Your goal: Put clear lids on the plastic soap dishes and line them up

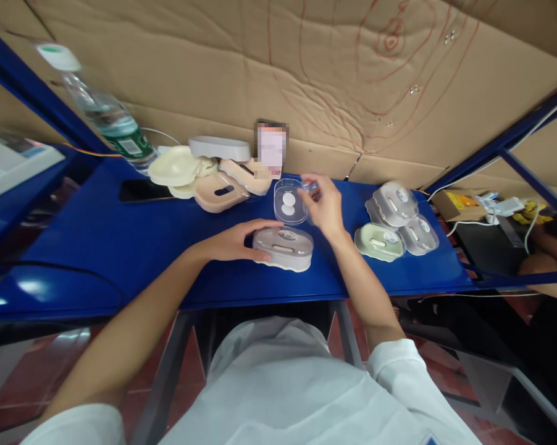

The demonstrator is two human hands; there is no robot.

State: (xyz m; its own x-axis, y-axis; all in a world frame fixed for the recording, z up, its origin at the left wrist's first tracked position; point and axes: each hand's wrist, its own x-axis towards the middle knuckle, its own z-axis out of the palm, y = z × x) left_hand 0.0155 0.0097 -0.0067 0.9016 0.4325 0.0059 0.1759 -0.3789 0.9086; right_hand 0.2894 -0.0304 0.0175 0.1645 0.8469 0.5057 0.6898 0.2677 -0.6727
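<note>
In front of me on the blue table sits a soap box (285,256) with a pale wavy-edged base, a see-through lid and a round sticker on top. My left hand (239,242) grips its left end, thumb in front and fingers behind. Just beyond it lies a clear rounded lid (290,213) with two white round patches showing in it. My right hand (323,204) is at that lid's right edge, thumb and fingers pinched together there. What exactly lies between those fingertips is hard to make out.
Lidded boxes, including a green one (380,241), stand grouped to the right. Peach and cream parts (220,191) are piled at the back left, beside a water bottle (121,133). A phone (270,151) leans against the cardboard wall (190,74). Another person's arm (549,253) shows far right.
</note>
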